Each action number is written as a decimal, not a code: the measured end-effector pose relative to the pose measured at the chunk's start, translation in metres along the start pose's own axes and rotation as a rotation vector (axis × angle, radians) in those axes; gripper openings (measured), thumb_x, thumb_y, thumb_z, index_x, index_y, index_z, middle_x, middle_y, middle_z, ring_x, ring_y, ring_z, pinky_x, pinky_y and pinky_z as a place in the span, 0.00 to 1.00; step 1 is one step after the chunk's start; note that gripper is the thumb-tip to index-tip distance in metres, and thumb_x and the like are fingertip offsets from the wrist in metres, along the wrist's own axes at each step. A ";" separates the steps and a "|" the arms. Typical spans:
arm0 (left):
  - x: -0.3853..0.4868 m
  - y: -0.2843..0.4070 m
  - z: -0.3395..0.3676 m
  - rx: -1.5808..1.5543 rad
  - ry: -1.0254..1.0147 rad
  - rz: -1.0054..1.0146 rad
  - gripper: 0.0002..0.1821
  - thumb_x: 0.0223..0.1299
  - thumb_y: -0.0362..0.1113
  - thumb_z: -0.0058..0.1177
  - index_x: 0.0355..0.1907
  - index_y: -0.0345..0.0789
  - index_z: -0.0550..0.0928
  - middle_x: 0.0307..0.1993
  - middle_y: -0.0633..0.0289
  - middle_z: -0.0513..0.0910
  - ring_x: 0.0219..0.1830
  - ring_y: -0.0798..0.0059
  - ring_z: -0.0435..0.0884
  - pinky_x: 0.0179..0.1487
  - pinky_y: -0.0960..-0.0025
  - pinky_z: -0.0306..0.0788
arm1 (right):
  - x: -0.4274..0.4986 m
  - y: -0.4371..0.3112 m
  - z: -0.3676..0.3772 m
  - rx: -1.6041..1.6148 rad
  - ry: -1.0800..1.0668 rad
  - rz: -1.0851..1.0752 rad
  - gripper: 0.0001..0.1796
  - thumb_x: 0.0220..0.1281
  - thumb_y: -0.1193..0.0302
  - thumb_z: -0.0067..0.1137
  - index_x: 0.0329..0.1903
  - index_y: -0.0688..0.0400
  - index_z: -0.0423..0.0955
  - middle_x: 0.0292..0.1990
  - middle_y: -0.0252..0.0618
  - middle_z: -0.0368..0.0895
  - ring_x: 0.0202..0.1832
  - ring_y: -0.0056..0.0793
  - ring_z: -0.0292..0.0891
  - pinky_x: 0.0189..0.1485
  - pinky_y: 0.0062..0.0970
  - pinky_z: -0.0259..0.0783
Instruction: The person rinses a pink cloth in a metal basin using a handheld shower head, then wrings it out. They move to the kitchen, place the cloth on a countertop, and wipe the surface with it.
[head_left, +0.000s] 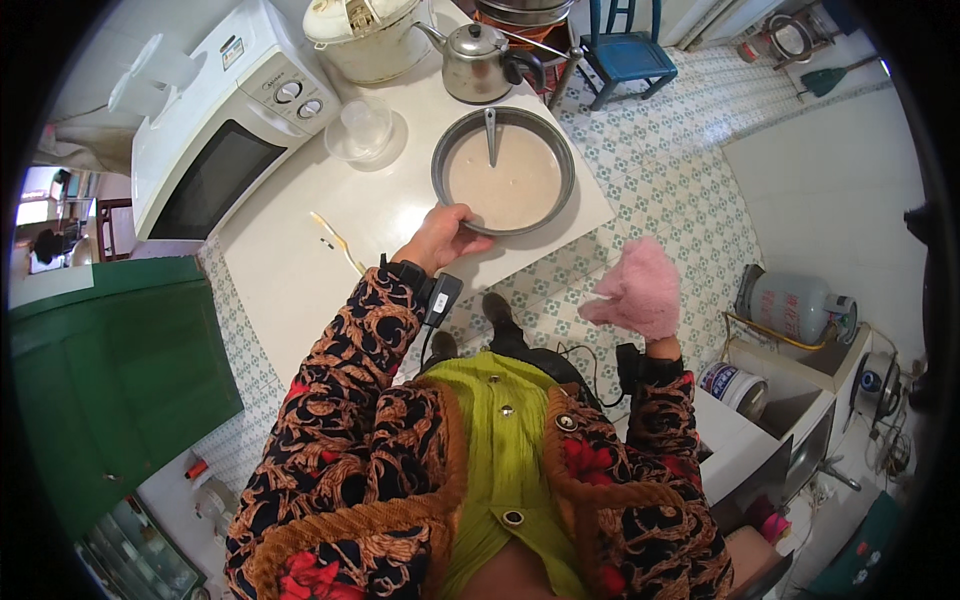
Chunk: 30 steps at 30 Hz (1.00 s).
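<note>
A round grey metal basin full of pale beige liquid stands at the corner of the white table. A metal spoon handle rises from the liquid and leans on the far rim. My left hand grips the basin's near rim, with part of the fingers beneath it. Out to the right, above the tiled floor, my right hand holds a fluffy pink cloth. The cloth covers my right hand almost wholly, so its fingers are hidden.
A metal kettle stands just beyond the basin, by a lidded pot. Left of them are a clear plastic bowl and a white microwave. A yellow toothbrush lies nearer. A gas cylinder is at right.
</note>
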<state>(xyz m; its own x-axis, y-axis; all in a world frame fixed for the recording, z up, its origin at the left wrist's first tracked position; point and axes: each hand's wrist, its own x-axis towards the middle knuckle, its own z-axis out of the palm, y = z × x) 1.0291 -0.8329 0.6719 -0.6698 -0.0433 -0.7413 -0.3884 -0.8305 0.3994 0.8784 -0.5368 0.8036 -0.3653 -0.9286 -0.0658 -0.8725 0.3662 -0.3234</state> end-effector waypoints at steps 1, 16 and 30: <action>-0.001 0.001 0.004 -0.022 0.039 0.018 0.22 0.64 0.28 0.41 0.57 0.16 0.61 0.52 0.35 0.74 0.51 0.43 0.82 0.52 0.52 0.84 | 0.002 0.004 -0.005 -0.023 0.039 -0.001 0.23 0.17 0.66 0.73 0.31 0.48 0.84 0.34 0.35 0.78 0.42 0.42 0.74 0.42 0.38 0.73; -0.012 -0.008 -0.002 -0.138 0.341 0.089 0.16 0.59 0.21 0.41 0.49 0.13 0.66 0.48 0.41 0.73 0.45 0.48 0.81 0.50 0.47 0.85 | 0.093 0.034 -0.035 0.111 0.027 -0.159 0.19 0.22 0.70 0.66 0.29 0.54 0.82 0.42 0.34 0.81 0.45 0.40 0.77 0.44 0.33 0.74; -0.192 -0.069 -0.034 -0.346 0.531 0.319 0.17 0.58 0.21 0.44 0.51 0.17 0.69 0.47 0.46 0.74 0.40 0.55 0.82 0.45 0.49 0.84 | 0.199 -0.050 -0.029 -0.139 0.181 -0.619 0.30 0.30 0.71 0.69 0.47 0.54 0.79 0.48 0.40 0.79 0.51 0.46 0.77 0.55 0.36 0.75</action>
<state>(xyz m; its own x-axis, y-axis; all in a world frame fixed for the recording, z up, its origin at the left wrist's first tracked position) 1.2056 -0.7858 0.7681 -0.2845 -0.5052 -0.8148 0.0575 -0.8573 0.5115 0.8395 -0.7383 0.8341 0.1790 -0.9497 0.2571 -0.9684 -0.2162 -0.1244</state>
